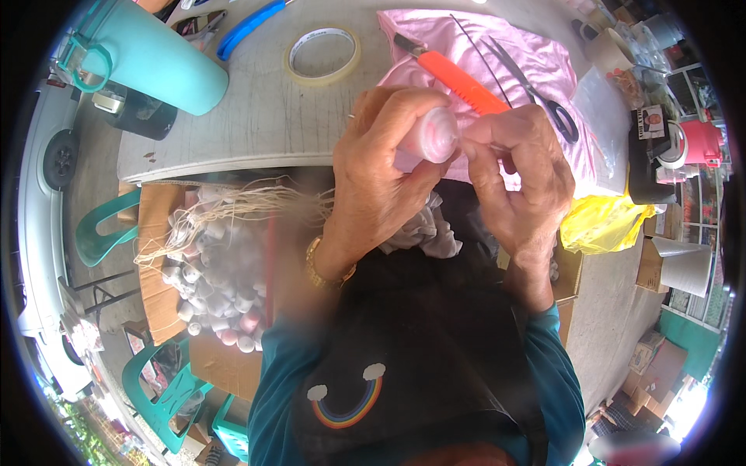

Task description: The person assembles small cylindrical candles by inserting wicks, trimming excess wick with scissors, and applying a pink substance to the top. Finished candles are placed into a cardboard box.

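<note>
Above the table's front edge, my left hand is wrapped round a small translucent pinkish-white cylinder, its round end turned up. My right hand meets it from the right, thumb and fingertips pinched together at its side; whatever they pinch is too small to make out. Beyond both hands lies a pink cloth. On that cloth are an orange utility knife, black-handled scissors and a thin dark rod. Crumpled grey cloth sits below the hands, against my black apron.
A tape roll, a blue-handled tool and a teal tumbler stand or lie at the far left. Under the table edge, a cardboard box holds many small white pieces and pale strings. A yellow plastic bag hangs right.
</note>
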The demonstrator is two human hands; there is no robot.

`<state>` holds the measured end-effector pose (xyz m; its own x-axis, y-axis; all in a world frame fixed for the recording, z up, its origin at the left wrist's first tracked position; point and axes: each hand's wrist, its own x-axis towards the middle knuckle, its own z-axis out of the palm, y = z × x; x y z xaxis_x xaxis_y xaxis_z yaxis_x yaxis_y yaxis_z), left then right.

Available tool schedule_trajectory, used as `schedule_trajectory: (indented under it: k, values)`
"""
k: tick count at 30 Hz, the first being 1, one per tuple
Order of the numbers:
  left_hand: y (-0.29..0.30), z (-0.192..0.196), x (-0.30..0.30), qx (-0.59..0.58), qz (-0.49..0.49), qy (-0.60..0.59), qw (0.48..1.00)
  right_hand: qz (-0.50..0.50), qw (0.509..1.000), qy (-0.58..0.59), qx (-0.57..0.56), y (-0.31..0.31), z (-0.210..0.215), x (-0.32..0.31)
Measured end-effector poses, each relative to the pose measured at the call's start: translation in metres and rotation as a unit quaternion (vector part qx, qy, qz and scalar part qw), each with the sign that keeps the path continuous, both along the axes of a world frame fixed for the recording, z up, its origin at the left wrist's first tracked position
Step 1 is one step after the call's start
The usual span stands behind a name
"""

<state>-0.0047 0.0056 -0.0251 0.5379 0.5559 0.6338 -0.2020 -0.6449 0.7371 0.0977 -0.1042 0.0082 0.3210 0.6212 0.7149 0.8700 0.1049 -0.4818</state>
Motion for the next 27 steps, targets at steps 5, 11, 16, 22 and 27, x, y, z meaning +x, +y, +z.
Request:
schedule_trajectory:
  k: [5, 11, 16, 22, 27]
  values:
    - [0.001, 0.000, 0.001, 0.030, 0.012, 0.003, 0.999, -0.004, 0.999, -0.041, 0.012, 0.002, -0.003, 0.001]
    - [0.003, 0.001, -0.002, 0.086, 0.039, 0.037, 0.995, -0.037, 0.994, -0.100, -0.015, 0.001, -0.004, 0.002]
    - [0.002, 0.001, -0.001, 0.106, 0.049, 0.040, 0.992, -0.047, 0.991, -0.117, -0.035, -0.001, -0.002, -0.003]
    - [0.005, 0.000, -0.005, 0.122, 0.040, 0.064, 0.990, 0.022, 0.997, -0.004, -0.073, -0.007, 0.004, 0.004]
    - [0.007, 0.002, -0.008, 0.058, -0.034, 0.061, 0.996, 0.042, 0.995, 0.050, -0.081, -0.014, 0.006, 0.010]
